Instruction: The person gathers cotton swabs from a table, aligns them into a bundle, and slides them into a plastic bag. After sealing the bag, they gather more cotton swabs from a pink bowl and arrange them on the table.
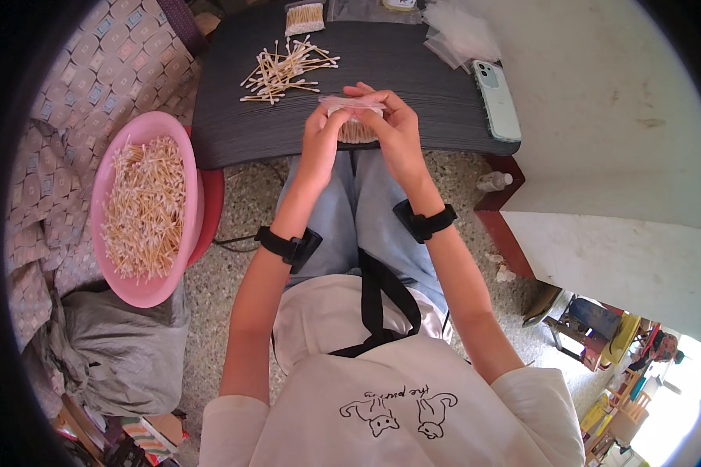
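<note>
Both my hands meet over the near edge of the dark table, holding a clear plastic bag of cotton swabs (357, 132). My left hand (321, 134) pinches the bag's left side near its top, thumb inward. On the other side my right hand (398, 124) grips the bag the same way, its fingers curled behind the top flap. Swab sticks show through the plastic below my thumbs. Just beyond my left hand lies a loose pile of cotton swabs (284, 71). A filled bag of swabs (304, 19) rests at the table's far edge.
Left of the table, a pink basin (191, 194) heaped with swabs sits on a red stool (213, 214). A pale green phone (497, 101) lies at the table's right edge, near empty clear bags (461, 31). A plastic bottle (494, 181) stands by the wall.
</note>
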A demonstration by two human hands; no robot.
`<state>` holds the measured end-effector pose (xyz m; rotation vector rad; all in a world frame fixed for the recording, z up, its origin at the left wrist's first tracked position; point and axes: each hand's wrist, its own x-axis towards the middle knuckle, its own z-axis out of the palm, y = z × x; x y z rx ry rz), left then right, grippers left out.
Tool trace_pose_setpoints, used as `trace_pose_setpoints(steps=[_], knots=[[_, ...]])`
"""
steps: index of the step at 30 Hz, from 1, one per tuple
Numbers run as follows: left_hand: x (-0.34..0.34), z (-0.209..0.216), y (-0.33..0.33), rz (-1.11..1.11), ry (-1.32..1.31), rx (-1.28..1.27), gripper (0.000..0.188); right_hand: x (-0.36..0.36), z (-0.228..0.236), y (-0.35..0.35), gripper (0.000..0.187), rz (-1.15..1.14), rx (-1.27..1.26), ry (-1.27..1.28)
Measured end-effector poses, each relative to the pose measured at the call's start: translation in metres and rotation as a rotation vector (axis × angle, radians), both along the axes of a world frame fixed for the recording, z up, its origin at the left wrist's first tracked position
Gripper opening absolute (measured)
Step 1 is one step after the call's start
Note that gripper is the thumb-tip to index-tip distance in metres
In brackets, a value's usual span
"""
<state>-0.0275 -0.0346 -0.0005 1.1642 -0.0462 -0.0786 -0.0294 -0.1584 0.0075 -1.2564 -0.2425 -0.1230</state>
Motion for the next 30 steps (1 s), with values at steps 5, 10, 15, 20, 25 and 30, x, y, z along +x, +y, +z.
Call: trace_pose_setpoints(steps=[5, 10, 15, 20, 25, 30], knots=[[-0.001, 0.0, 0.006, -0.066, -0.033, 0.007, 0.027, 0.0, 0.001, -0.003, 0.012, 0.053, 0.016, 0.042], [-0.001, 0.004, 0.003, -0.087, 0.052, -0.039, 0.031, -0.001, 0.003, 0.001, 0.01, 0.019, 0.055, 0.113], [-0.001, 0.002, 0.004, -0.105, -0.061, 0.181, 0.038, -0.001, 0.002, 0.001, 0.014, 0.016, 0.105, 0.117], [-0.002, 0.002, 0.004, -0.076, -0.06, 0.134, 0.041, -0.003, 0.0, -0.002, 0.021, -0.013, 0.102, 0.214], [-0.006, 0.005, 0.003, -0.077, -0.103, 0.224, 0.041, -0.008, 0.008, -0.01, 0.027, 0.015, -0.064, 0.123], [-0.006, 0.009, 0.002, -0.084, -0.034, 0.18, 0.035, -0.007, 0.001, -0.012, 0.03, 0.031, -0.086, 0.129]])
